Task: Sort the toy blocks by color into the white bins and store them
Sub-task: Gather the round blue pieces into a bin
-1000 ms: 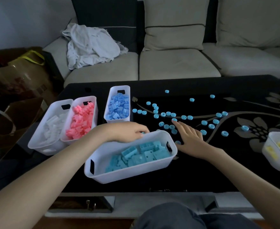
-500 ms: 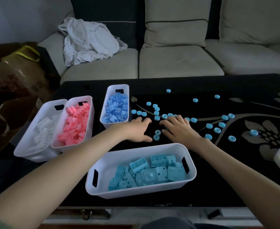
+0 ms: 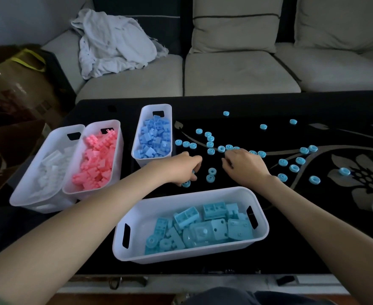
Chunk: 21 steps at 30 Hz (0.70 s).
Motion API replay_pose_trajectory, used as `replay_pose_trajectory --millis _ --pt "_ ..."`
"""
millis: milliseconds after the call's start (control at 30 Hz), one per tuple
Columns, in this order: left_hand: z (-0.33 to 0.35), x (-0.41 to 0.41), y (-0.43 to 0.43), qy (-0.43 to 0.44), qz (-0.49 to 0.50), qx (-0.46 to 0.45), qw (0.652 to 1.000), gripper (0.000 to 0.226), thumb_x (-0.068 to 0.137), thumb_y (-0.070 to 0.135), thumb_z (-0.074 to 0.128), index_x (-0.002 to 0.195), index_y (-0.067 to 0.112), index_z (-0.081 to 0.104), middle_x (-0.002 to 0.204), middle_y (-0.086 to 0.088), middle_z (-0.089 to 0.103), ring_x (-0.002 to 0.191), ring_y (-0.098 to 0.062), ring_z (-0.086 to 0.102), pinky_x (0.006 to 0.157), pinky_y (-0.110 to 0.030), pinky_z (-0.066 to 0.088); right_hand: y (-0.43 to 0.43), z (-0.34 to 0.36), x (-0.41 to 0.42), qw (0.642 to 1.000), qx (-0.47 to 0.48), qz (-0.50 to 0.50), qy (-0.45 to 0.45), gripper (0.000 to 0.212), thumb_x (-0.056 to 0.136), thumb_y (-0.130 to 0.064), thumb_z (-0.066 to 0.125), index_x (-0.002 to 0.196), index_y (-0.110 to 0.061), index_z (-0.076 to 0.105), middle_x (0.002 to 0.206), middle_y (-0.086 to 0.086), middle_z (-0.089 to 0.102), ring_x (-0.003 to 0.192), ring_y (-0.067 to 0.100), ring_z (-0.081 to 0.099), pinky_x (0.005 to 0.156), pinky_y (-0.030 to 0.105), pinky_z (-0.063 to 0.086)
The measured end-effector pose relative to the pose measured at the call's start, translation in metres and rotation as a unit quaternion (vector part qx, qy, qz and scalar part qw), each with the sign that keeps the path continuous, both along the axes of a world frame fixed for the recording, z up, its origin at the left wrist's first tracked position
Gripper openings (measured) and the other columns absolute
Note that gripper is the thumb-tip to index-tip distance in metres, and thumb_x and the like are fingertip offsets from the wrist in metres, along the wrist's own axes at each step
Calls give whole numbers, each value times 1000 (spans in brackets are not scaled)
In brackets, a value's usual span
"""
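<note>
Turquoise rings (image 3: 212,171) scattered on worktop (image 3: 203,106) beyond their bin (image 3: 141,216). Left hand (image 3: 181,168), right hand (image 3: 245,166) curled over them; whether either grip pinches one, cannot tell. Judged light, rigid: pinch rims

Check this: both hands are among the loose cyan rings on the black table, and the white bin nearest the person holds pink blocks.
Wrong on the colour. The head view shows the nearest bin holding cyan blocks; the pink blocks lie further left. The left hand and right hand are among the rings.
</note>
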<state>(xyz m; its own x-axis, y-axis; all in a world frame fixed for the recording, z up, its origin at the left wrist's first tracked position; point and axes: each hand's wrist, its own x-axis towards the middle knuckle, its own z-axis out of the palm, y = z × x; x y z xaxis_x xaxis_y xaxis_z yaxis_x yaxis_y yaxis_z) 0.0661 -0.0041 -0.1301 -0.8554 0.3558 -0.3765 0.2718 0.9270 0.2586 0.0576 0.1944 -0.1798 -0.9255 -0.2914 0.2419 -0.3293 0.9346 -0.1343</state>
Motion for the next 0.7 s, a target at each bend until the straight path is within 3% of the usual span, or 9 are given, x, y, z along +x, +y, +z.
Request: replay_pose_trajectory --millis 233,433,567,700 --pt "1 3 -1 9 28 46 998 3 96 15 52 96 18 50 95 2 38 75 -17 59 60 -23 54 0 -1 4 999 21 -35 22 27 97 -32 38 76 -15 40 61 -3 46 54 20 46 49 29 28" --pt "11 6 3 34 30 82 996 5 97 13 50 100 15 51 104 0 38 80 -17 58 60 -23 51 1 0 10 998 -25 -25 56 29 93 -21 51 68 -16 36 41 -10 22 34 21 34 40 19 14" --pt "27 15 2 58 32 139 988 3 96 15 51 98 18 52 104 0 41 85 -17 59 76 -31 57 4 3 9 991 -106 -60 52 30 95 -22 47 67 -12 39 42 -4 34 35 21 36 39 25 23" --pt "50 33 -6 89 32 198 976 4 95 17 53 96 21 53 100 4 44 87 -16 61 79 -37 57 1 25 14 980 -178 -73 43 35 97 -26 43 66 -10 41 46 -1 41 39 17 40 41 27 28"
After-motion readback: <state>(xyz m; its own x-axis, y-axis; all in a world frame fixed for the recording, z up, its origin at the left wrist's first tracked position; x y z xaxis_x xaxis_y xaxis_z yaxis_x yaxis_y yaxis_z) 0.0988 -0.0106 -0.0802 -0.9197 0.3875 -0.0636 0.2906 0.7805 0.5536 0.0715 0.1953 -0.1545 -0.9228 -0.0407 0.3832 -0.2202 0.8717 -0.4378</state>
